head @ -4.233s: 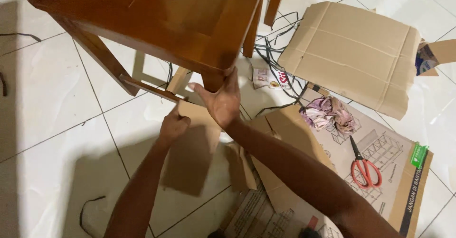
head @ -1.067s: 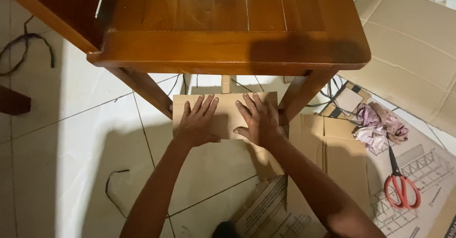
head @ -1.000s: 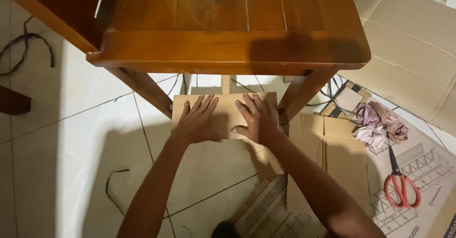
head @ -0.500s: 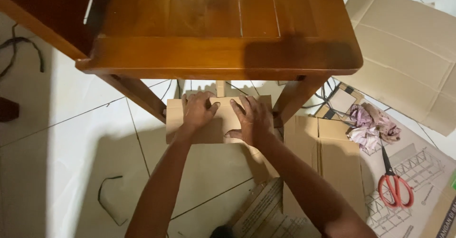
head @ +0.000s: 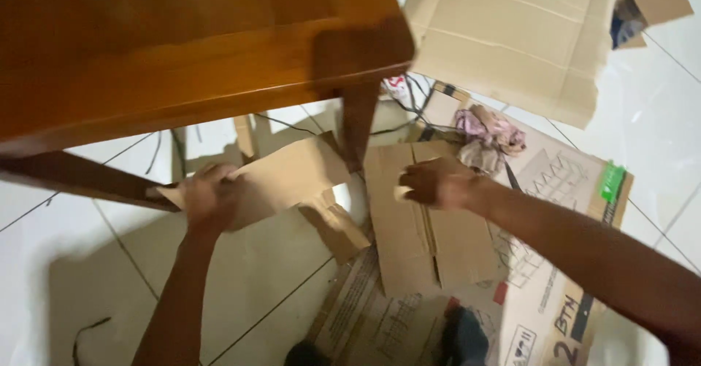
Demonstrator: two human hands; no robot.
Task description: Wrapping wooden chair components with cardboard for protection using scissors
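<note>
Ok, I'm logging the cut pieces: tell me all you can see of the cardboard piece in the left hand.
The cardboard piece is a plain brown, roughly rectangular sheet, motion-blurred. It is tilted, its far edge raised toward the wooden table's leg. The left hand grips its near left end; the right hand is off it. A smaller brown flap hangs below its right edge.

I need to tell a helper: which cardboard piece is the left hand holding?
Find the brown wooden table and look just below its front edge. The left hand grips a flat tan cardboard sheet, the only piece lifted off the white tiled floor.
</note>
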